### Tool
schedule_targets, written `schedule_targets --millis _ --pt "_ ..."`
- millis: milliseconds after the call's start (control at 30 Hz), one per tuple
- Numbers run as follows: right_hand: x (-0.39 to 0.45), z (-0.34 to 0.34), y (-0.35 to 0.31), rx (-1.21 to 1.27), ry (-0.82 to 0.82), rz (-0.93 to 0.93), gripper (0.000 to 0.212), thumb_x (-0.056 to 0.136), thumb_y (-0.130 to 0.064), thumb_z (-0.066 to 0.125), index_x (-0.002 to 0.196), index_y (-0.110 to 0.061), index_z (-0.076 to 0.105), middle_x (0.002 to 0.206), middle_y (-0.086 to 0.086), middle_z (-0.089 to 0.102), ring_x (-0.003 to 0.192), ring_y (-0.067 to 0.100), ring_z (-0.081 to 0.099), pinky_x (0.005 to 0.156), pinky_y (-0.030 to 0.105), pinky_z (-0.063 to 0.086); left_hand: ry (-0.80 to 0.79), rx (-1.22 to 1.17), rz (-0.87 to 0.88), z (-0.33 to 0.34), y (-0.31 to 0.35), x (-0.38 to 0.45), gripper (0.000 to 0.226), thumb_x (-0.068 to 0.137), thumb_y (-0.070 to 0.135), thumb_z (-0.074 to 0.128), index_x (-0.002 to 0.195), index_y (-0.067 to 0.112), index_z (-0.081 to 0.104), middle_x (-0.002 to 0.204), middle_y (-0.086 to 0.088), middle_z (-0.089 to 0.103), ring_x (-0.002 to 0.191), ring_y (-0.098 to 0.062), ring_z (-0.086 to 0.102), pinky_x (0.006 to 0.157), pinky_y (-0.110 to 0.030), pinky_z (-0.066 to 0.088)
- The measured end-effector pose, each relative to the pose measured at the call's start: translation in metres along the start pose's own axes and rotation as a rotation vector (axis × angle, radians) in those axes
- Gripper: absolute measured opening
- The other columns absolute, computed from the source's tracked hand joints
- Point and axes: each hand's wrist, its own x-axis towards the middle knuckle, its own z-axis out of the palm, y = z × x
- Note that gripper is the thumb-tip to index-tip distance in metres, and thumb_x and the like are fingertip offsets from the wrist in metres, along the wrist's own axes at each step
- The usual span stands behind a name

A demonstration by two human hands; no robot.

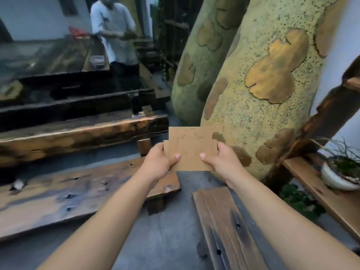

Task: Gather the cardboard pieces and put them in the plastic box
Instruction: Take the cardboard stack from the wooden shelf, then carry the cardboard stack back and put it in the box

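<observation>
I hold a stack of flat brown cardboard pieces (190, 148) in front of me at chest height, over the grey floor. My left hand (158, 162) grips the stack's left edge, thumb on top. My right hand (222, 161) grips its right edge the same way. The top piece has notched corners and thin curved lines on it. A small clear plastic box (96, 61) sits far away on the dark table at the upper left, blurred.
A huge mottled green gourd sculpture (253, 75) rises just behind the cardboard. Wooden benches (78, 133) and planks (224, 221) lie left and below. A person in a light shirt (115, 32) stands by the far table. A potted plant (341, 172) rests on a shelf at right.
</observation>
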Motion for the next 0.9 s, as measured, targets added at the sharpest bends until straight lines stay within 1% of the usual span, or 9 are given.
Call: schedule_targets --millis 100,233,400,567,600,700,733,833,900 --pt "0.01 0.061 -0.008 -0.068 -0.139 -0.027 0.03 0.079 -0.015 0.076 0.105 -0.023 0.062 0.104 -0.001 0.07 0.095 0.016 0.067 0.087 0.04 0.055 0.157 -0.006 -0.063 -0.055 -0.024 -0.015 0.036 0.084 0.02 0.072 0.116 0.016 0.057 0.11 0.0 0.068 0.095 -0.012 0.065 0.08 -0.03 0.054" --pt "0.017 0.138 -0.011 -0.138 -0.37 -0.039 0.032 0.08 -0.023 0.075 0.108 -0.026 0.06 0.107 -0.004 0.069 0.098 0.017 0.065 0.087 0.043 0.054 0.374 -0.036 -0.137 -0.113 -0.055 -0.05 0.038 0.083 0.016 0.072 0.118 0.012 0.058 0.112 -0.004 0.069 0.099 -0.018 0.066 0.092 -0.04 0.052" --pt "-0.004 0.229 -0.014 -0.159 -0.688 -0.107 0.024 0.08 -0.021 0.076 0.094 -0.03 0.06 0.095 -0.014 0.068 0.079 0.0 0.064 0.062 0.019 0.047 0.667 -0.119 -0.252 -0.16 -0.091 -0.117 0.043 0.083 0.013 0.071 0.123 0.01 0.055 0.116 -0.007 0.067 0.104 -0.022 0.064 0.095 -0.045 0.051" --pt "-0.062 0.304 -0.006 -0.195 -1.075 -0.092 0.03 0.08 -0.014 0.075 0.105 -0.02 0.063 0.103 0.001 0.072 0.092 0.016 0.069 0.082 0.039 0.056 0.998 -0.196 -0.414 -0.174 -0.123 -0.211 0.04 0.083 0.015 0.071 0.12 0.011 0.055 0.115 -0.008 0.067 0.105 -0.024 0.064 0.09 -0.041 0.053" --pt "-0.072 0.314 -0.004 -0.205 -1.123 -0.104 0.028 0.079 -0.015 0.076 0.104 -0.022 0.062 0.101 0.0 0.071 0.091 0.014 0.069 0.082 0.038 0.056 1.045 -0.204 -0.432 -0.173 -0.128 -0.226 0.041 0.084 0.016 0.071 0.121 0.012 0.054 0.115 -0.007 0.066 0.104 -0.023 0.064 0.087 -0.039 0.054" --pt "-0.12 0.341 0.006 -0.275 -1.3 -0.2 0.021 0.079 -0.021 0.077 0.088 -0.03 0.06 0.09 -0.01 0.068 0.074 -0.004 0.065 0.061 0.014 0.051 1.215 -0.242 -0.535 -0.162 -0.146 -0.282 0.04 0.084 0.022 0.071 0.119 0.017 0.054 0.112 -0.002 0.066 0.096 -0.015 0.065 0.075 -0.03 0.057" --pt "-0.129 0.347 0.01 -0.289 -1.336 -0.215 0.02 0.079 -0.02 0.077 0.09 -0.029 0.062 0.091 -0.009 0.069 0.075 -0.004 0.066 0.062 0.014 0.051 1.249 -0.241 -0.555 -0.16 -0.149 -0.293 0.039 0.083 0.024 0.071 0.118 0.018 0.054 0.111 -0.002 0.066 0.097 -0.017 0.064 0.079 -0.034 0.056" --pt "-0.167 0.36 0.026 -0.342 -1.443 -0.198 0.035 0.08 -0.021 0.076 0.111 -0.019 0.062 0.106 0.001 0.069 0.095 0.017 0.066 0.085 0.039 0.055 1.359 -0.292 -0.607 -0.145 -0.164 -0.331 0.032 0.084 0.023 0.07 0.112 0.025 0.054 0.11 0.0 0.066 0.098 -0.018 0.063 0.085 -0.04 0.054" --pt "-0.203 0.37 0.04 -0.398 -1.524 -0.23 0.035 0.08 -0.024 0.076 0.111 -0.022 0.061 0.107 -0.001 0.069 0.096 0.016 0.065 0.086 0.04 0.054 1.444 -0.358 -0.625 -0.133 -0.177 -0.363 0.03 0.084 0.018 0.07 0.109 0.026 0.055 0.111 -0.001 0.067 0.097 -0.016 0.064 0.087 -0.038 0.053"
